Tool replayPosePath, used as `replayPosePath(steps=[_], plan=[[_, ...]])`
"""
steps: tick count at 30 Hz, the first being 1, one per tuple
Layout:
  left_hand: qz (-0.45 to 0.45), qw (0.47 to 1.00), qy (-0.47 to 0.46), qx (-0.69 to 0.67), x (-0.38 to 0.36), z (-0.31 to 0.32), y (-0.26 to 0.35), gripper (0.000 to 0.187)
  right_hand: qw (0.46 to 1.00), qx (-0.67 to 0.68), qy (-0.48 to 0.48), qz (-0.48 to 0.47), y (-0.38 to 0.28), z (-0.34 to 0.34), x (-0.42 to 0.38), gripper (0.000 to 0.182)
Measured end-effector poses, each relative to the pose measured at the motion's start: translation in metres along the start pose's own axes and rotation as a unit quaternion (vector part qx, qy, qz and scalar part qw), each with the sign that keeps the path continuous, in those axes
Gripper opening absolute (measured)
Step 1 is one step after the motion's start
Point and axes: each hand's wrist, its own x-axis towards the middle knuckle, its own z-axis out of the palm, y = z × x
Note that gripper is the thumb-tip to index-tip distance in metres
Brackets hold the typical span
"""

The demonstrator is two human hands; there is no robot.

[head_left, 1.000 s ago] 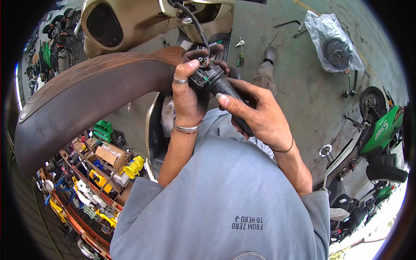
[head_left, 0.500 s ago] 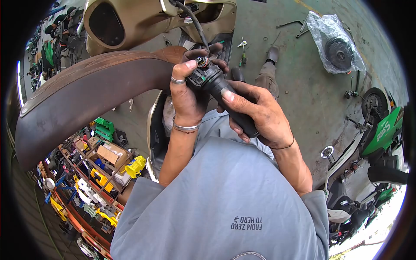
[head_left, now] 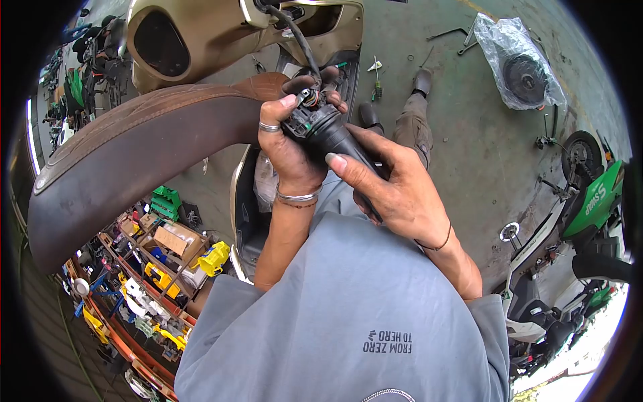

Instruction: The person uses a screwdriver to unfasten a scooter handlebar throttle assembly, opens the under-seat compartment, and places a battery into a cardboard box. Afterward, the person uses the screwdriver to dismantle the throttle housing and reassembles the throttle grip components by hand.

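In the head view, a black motorcycle throttle grip (head_left: 345, 149) lies slantwise between my two hands. My left hand (head_left: 295, 151) is wrapped round its upper end, a switch housing (head_left: 305, 122) with its inside exposed. Thin coloured wires (head_left: 311, 98) come out by my left fingertips and join a dark cable (head_left: 301, 45) leading up to the scooter. Around the rubber sleeve lower down, my right hand (head_left: 405, 187) closes with the thumb on top. Its fingers are partly hidden behind the grip.
A brown scooter seat (head_left: 161, 134) juts out at left, below gold body panels (head_left: 201, 40). A screwdriver (head_left: 377, 87) and a plastic-wrapped wheel (head_left: 522, 77) lie on the floor. Green-and-white motorbikes (head_left: 589, 201) stand at right; a parts rack (head_left: 154, 261) is at lower left.
My right hand has shifted along the grip, and its thumb now lies farther left across the sleeve. My left hand keeps its hold on the housing. The view has moved slightly.
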Motion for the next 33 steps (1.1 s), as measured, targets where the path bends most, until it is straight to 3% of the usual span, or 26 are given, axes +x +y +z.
replayPosePath(steps=[7,9,12,15,19,24,27,33], plan=[[-0.002,1.0,0.003,-0.026,0.002,0.001,-0.002,0.039,0.969,-0.075,0.102,-0.21,0.035,0.019,0.005,0.053],[-0.006,1.0,0.006,-0.006,0.002,0.002,-0.001,0.038,0.978,-0.058,0.085,-0.181,0.033,0.016,0.006,0.052],[-0.02,0.997,0.029,0.073,0.003,0.012,0.003,0.038,0.991,0.124,-0.028,0.029,0.007,-0.004,0.001,0.052],[-0.054,0.984,0.022,0.17,0.005,0.02,0.011,0.045,0.955,0.285,-0.054,0.058,0.012,-0.014,0.006,0.045],[-0.075,0.985,-0.066,0.137,0.011,0.021,0.019,0.056,0.877,0.46,-0.118,0.073,0.013,-0.021,0.011,0.047],[-0.066,0.992,-0.067,0.087,0.014,0.03,0.006,0.056,0.79,0.587,-0.151,0.096,0.011,-0.019,0.015,0.047],[-0.063,0.992,-0.042,0.1,0.014,0.034,0.005,0.05,0.788,0.589,-0.159,0.082,0.013,-0.021,0.014,0.048],[-0.057,0.989,-0.002,0.139,0.014,0.04,0.006,0.038,0.858,0.492,-0.136,0.054,0.018,-0.022,0.015,0.046]])
